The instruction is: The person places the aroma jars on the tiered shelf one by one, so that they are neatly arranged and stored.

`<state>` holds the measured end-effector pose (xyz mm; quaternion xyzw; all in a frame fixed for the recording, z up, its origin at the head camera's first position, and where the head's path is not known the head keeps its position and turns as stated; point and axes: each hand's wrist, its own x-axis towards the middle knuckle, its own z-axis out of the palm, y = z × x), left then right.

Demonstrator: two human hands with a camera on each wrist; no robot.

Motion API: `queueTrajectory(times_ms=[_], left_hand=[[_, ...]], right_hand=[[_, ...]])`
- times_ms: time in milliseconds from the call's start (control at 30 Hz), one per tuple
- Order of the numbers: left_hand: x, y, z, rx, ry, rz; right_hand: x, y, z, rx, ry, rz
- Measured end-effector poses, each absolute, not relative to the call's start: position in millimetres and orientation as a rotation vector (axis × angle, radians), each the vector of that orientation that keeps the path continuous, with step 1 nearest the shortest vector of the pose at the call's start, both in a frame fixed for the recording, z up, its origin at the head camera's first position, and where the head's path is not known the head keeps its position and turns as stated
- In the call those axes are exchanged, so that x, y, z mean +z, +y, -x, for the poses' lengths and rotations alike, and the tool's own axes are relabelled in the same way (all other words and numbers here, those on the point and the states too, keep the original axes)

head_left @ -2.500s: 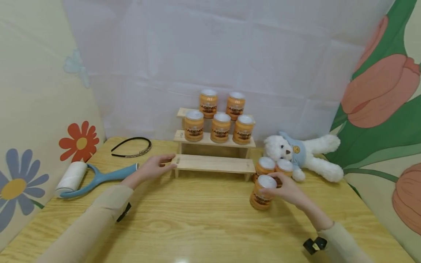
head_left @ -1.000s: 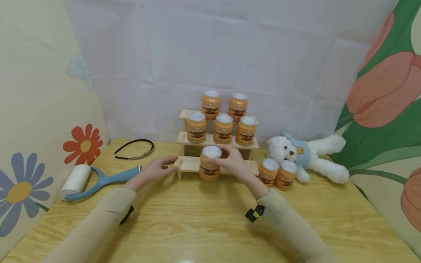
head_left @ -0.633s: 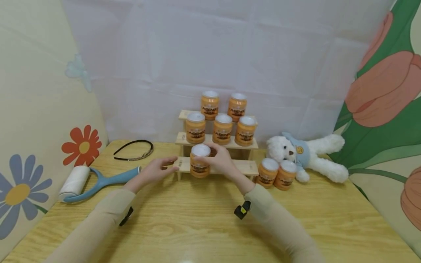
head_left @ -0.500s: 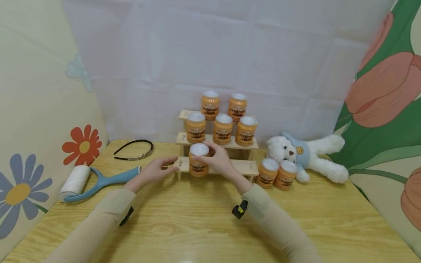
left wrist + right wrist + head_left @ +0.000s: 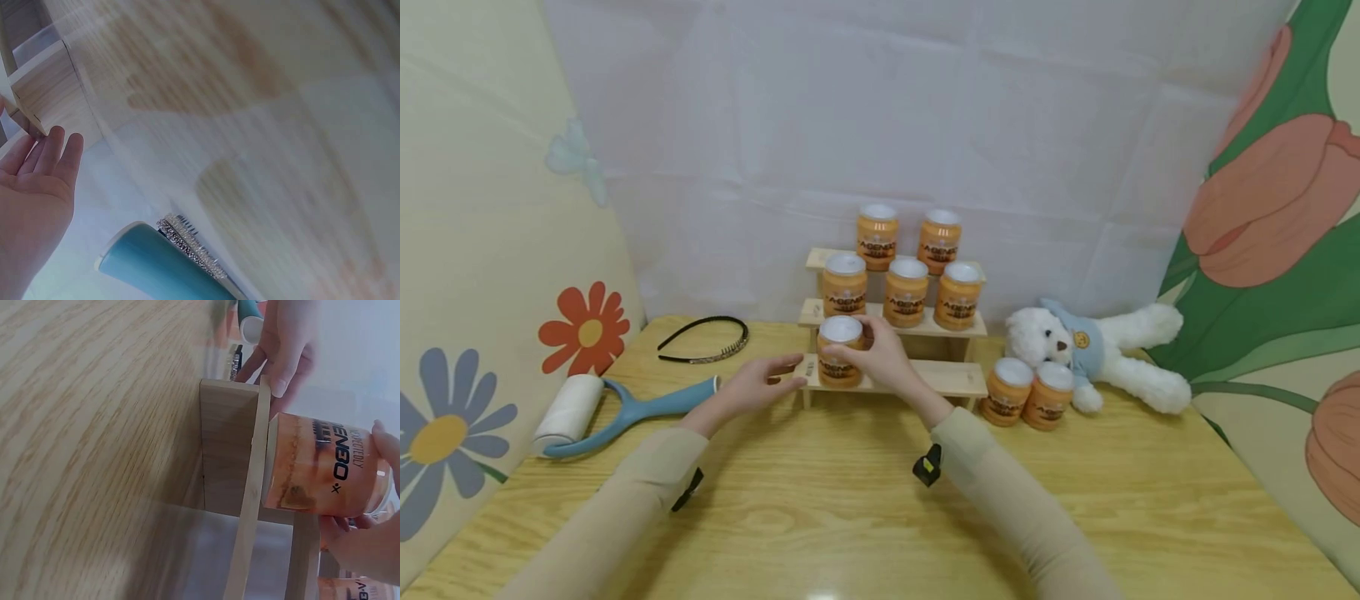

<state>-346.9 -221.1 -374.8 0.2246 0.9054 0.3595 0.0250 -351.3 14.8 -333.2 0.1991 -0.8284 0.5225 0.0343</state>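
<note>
My right hand (image 5: 880, 360) grips an orange jar (image 5: 840, 354) with a white lid, thumb in front and fingers behind. The right wrist view shows that jar (image 5: 322, 465) at the board's surface, slightly tilted; full contact is hard to tell. It is at the left part of the lowest step of a three-step wooden shelf (image 5: 925, 377). My left hand (image 5: 752, 386) holds the left end of this step between thumb and fingers. In the left wrist view its fingers (image 5: 53, 156) touch the board's corner. Several matching jars (image 5: 906, 292) stand on the two upper steps.
Two more jars (image 5: 1009, 392) stand together on the table right of the shelf, before a white teddy bear (image 5: 1093, 350) lying on its side. At left lie a blue-handled lint roller (image 5: 640, 407) and a black headband (image 5: 703, 360). A white cloth (image 5: 880, 100) hangs behind.
My right hand picked up the jar from the table at right, carried it left over the lowest step, and moved it to that step's left part. My left hand stays at the shelf's end.
</note>
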Motion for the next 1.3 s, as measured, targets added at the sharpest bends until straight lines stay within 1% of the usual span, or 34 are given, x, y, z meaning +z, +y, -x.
queueTrajectory(times_ms=[800, 967, 1300], left_hand=[[-372.1, -225.5, 345.0, 1.106, 2.815, -0.680], [-375.8, -224.3, 346.5, 1.123, 2.806, -0.724], [-373.8, -221.6, 344.7, 1.136, 2.794, -0.685]], right_hand=[[-329.3, 9.5, 358.1, 1.475, -2.558, -0.658], [-332.0, 11.8, 357.3, 1.447, -2.548, -0.645], [-328.1, 22.8, 349.3, 1.256, -2.576, -0.719]])
